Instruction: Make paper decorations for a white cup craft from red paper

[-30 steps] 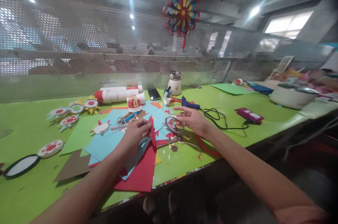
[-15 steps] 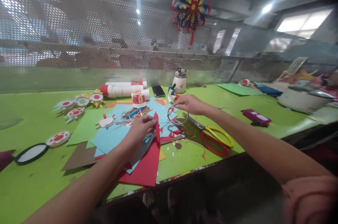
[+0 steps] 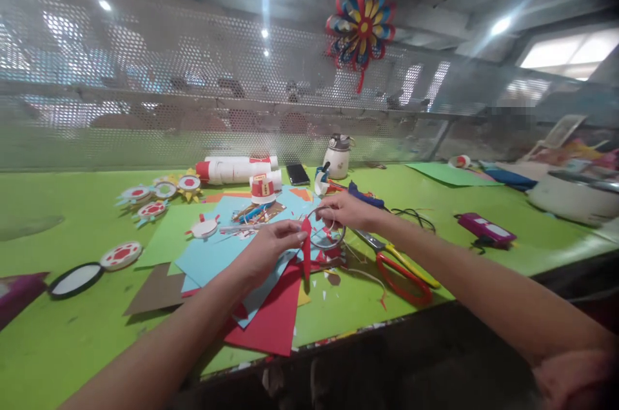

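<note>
My left hand (image 3: 273, 245) pinches a narrow, pointed piece of red paper (image 3: 307, 262) between thumb and fingers, upright above the stacked sheets. Close on its right, my right hand (image 3: 349, 211) grips the top of a thin, pale ring (image 3: 331, 247) with an open middle. In this view the red piece meets the ring's left edge; whether they touch I cannot tell. Beneath both hands lie light blue sheets (image 3: 206, 260), a red sheet (image 3: 271, 323) and small paper scraps. Large scissors (image 3: 374, 242) with red and yellow handles rest below my right forearm.
Decorated paper discs (image 3: 120, 255) lie at the left. A paper cup (image 3: 262, 189), white rolls (image 3: 236, 171), a phone (image 3: 297, 174) and a bottle (image 3: 337, 155) stand behind. A purple box (image 3: 486, 229) and a white pot (image 3: 573, 197) are at the right. A paper flower (image 3: 365, 26) hangs above.
My hands have come closer together, bringing the red paper up to the ring. The whole view has shifted slightly, and a blue-handled tool now shows behind my right hand.
</note>
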Available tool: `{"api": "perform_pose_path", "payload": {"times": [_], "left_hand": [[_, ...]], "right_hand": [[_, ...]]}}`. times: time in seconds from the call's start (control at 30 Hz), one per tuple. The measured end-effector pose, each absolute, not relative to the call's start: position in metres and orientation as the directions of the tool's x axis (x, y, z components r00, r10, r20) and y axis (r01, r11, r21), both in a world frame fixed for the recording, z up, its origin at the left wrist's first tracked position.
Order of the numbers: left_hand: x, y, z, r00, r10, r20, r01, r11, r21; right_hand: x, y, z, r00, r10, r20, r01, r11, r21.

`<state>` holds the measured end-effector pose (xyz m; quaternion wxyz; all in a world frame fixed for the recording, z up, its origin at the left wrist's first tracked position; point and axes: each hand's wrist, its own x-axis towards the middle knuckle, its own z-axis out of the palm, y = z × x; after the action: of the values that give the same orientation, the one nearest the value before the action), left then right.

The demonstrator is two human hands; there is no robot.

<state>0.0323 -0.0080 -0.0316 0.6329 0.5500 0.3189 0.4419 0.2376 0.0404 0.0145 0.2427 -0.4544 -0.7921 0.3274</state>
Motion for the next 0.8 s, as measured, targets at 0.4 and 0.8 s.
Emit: {"api": "perform_pose_path", "payload": {"times": [0.4, 0.8], "left_hand": [[0.036, -0.011, -0.031, 0.480, 0.876, 0.043, -0.334, 0.137, 0.933], [0.024, -0.012, -0.024, 0.545, 0.838, 0.032, -0.371, 0.207, 0.905]], "right_hand": [[0.222, 0.021, -0.012, -0.190, 0.979, 0.077, 0.205, 0.116, -0.972], [0.265, 0.029, 0.009, -0.548, 0.826, 0.130, -0.009, 0.150, -0.989]]}}
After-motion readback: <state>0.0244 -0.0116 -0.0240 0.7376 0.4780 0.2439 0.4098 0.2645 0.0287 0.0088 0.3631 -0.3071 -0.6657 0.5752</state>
